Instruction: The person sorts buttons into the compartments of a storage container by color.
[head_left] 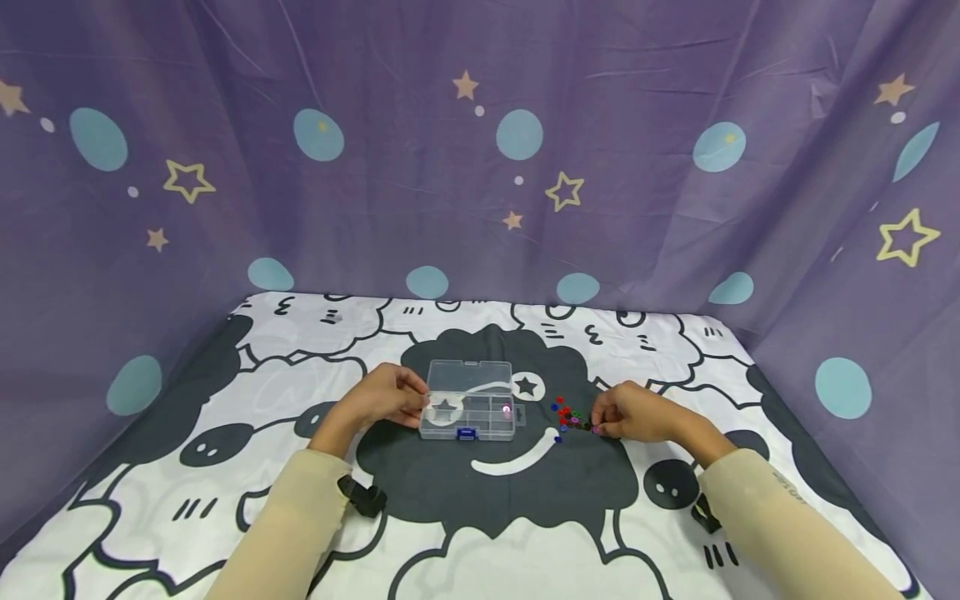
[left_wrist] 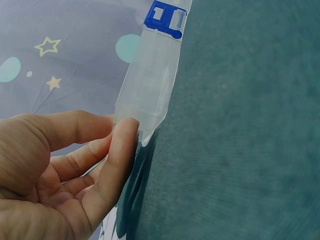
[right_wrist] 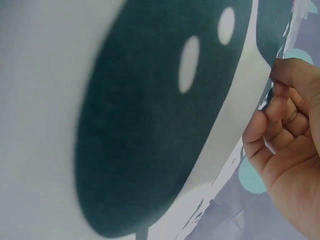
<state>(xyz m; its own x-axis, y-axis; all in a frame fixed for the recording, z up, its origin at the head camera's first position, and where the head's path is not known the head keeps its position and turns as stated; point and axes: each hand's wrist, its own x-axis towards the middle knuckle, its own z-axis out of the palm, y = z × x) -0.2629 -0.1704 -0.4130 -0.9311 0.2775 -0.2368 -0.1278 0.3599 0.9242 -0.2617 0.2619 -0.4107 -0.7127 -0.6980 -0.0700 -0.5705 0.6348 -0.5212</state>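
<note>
A clear plastic compartment box [head_left: 468, 423] with a blue latch [head_left: 467, 433] lies on the dark cloth patch, its lid [head_left: 469, 375] tipped back. My left hand [head_left: 390, 395] pinches the box's left end between thumb and fingers; the left wrist view shows this grip on the clear box [left_wrist: 149, 75] up close. One pink piece [head_left: 506, 409] lies in a right-hand compartment. Small round coloured pieces [head_left: 566, 415] are scattered right of the box. My right hand [head_left: 633, 411] reaches down beside them, fingertips at a purple piece [head_left: 596, 430]. In the right wrist view, thumb and forefinger appear apart.
The cloth [head_left: 300, 508] under everything is printed with black and white cartoon sheep. Behind it hangs a purple curtain [head_left: 420, 217] with stars and blue spots. A blue piece [head_left: 558, 439] lies at the near edge of the scatter.
</note>
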